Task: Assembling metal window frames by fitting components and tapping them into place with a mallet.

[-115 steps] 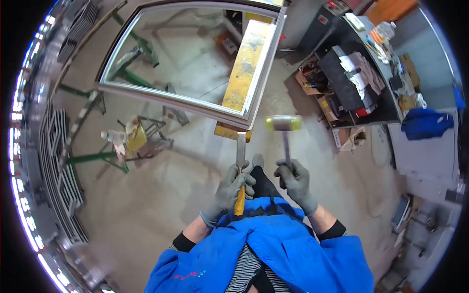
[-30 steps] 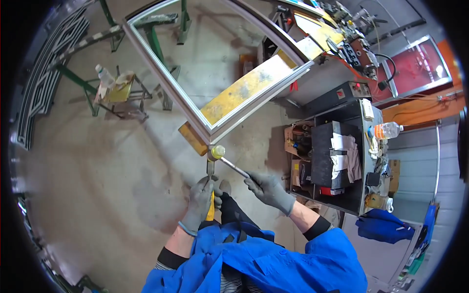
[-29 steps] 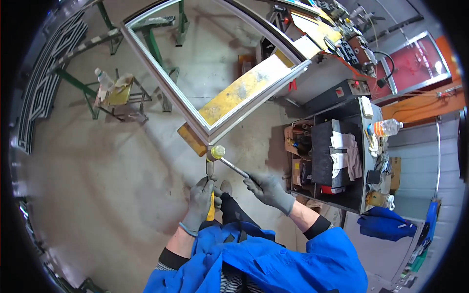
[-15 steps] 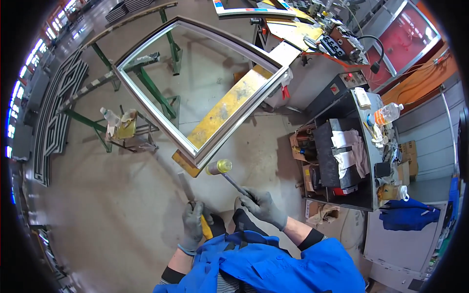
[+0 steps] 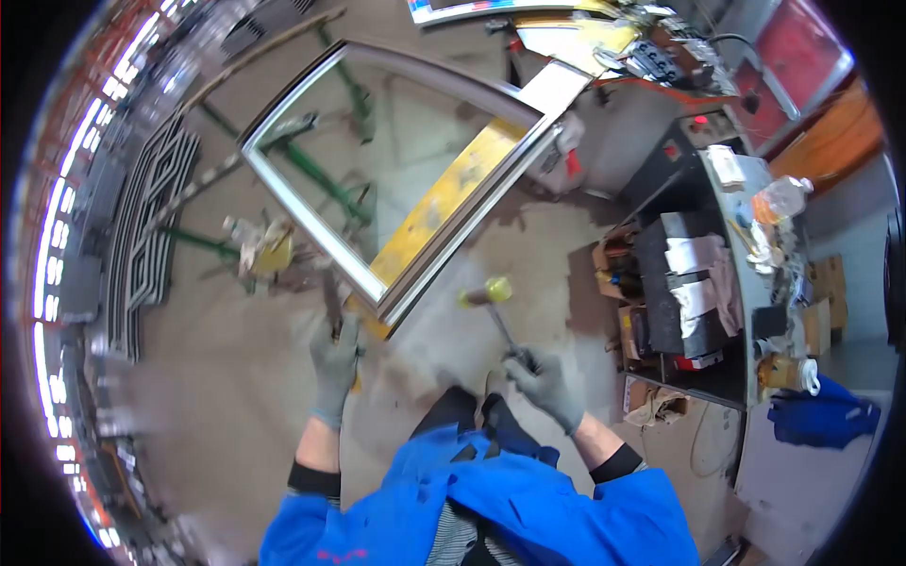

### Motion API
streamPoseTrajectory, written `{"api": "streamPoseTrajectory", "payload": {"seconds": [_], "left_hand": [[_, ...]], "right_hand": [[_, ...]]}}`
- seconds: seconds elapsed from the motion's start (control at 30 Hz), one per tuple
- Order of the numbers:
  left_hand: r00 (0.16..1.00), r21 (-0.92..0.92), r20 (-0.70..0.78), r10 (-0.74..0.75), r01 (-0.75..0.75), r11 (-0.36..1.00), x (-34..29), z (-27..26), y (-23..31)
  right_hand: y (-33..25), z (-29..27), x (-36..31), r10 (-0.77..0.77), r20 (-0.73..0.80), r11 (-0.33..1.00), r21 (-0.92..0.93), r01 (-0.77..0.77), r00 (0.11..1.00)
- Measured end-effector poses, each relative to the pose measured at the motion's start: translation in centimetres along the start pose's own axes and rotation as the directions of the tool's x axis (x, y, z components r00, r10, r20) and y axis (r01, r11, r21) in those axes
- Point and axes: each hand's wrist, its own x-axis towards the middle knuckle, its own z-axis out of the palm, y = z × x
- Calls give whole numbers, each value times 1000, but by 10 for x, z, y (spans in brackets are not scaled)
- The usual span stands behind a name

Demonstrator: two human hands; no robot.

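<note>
My right hand (image 5: 550, 387), in a grey glove, grips the handle of a mallet (image 5: 486, 292) with yellowish faces on its head. The mallet is held in the air, apart from the frame. My left hand (image 5: 335, 363), gloved too, is closed round a flat-bladed tool (image 5: 332, 300) with a yellow handle. Its blade points away from me, beside the near corner of a window frame (image 5: 415, 288). The frame has silver and dark brown sides and an open middle. It lies partly over a worn yellow board (image 5: 448, 198). Motion blurs both tools.
Green trestles (image 5: 316, 174) stand beyond the frame, and a small stand with a bottle (image 5: 269, 247) is at its left. On the right is a dark cabinet (image 5: 746, 283) with rags, bottles and boxes. A cluttered workbench (image 5: 576, 40) is at the far right.
My left hand has moved forward and left, bringing the blade up beside the frame's near corner. My right hand and the mallet have shifted right, away from that corner. The whole view has turned slightly.
</note>
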Motion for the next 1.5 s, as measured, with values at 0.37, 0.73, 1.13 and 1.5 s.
{"api": "streamPoseTrajectory", "payload": {"seconds": [0.37,0.73,1.13,1.5], "left_hand": [[957,-197,36,-287,289,937,14,-1,-37],[815,-497,123,-566,544,676,-30,37,-54],[671,-697,-343,-657,287,657,-24,71,-44],[823,-884,-62,-564,217,414,-26,44,-62]], "right_hand": [[-70,13,123,-253,-67,919,-328,218,965],[-120,32,277,-522,670,306,-432,848,529],[-141,83,287,-567,784,313,-79,946,253],[-141,100,276,-591,768,282,-92,955,249]]}}
